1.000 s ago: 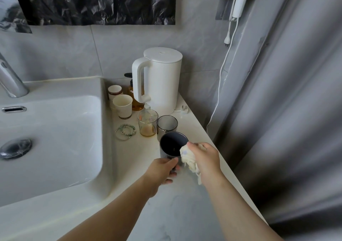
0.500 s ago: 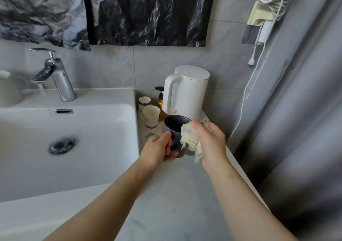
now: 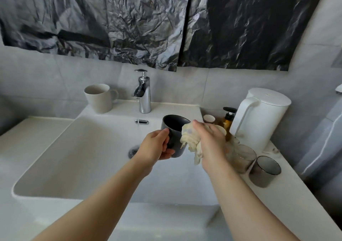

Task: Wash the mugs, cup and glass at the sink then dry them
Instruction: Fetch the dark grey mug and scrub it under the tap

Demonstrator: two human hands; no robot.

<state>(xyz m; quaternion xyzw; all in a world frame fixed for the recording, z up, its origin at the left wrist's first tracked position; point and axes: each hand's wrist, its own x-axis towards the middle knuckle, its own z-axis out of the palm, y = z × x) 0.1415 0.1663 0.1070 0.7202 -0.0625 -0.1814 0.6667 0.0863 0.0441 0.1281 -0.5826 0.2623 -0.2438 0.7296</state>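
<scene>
Head camera view: crumpled black plastic sheeting point(image 3: 129, 22) is hanging across the tiled wall from ten o'clock to two o'clock of the frame. Below it, a white rectangular sink point(image 3: 74, 157) is filling the middle and the eight o'clock side, and a pale countertop point(image 3: 277, 203) is running along its right edge toward five o'clock. A white electric kettle point(image 3: 266, 118) is standing upright on that countertop at three o'clock, against the wall. The person's left hand point(image 3: 154, 146) is reaching in from seven o'clock and gripping a dark mug point(image 3: 174, 131), thumb on the near side and fingers curling round the underside. The mug is hanging in the air over the basin at the centre of the frame, mouth pointing up. The right hand point(image 3: 211, 144) is coming in from five o'clock, its fingers bunching a crumpled cream cloth point(image 3: 190, 141) that is resting against the mug's right rim and wall. A beige mug point(image 3: 99, 98) is sitting upright on the sink's back ledge at ten o'clock, handle pointing right. The chrome faucet point(image 3: 143, 92) is standing at twelve o'clock. At four o'clock a clear glass point(image 3: 242, 157), partly hidden by the right wrist, is standing just beside a smoky grey glass point(image 3: 266, 168). An amber pump bottle point(image 3: 228, 120) and a small cup point(image 3: 209, 119) are standing between the kettle and the sink.
</scene>
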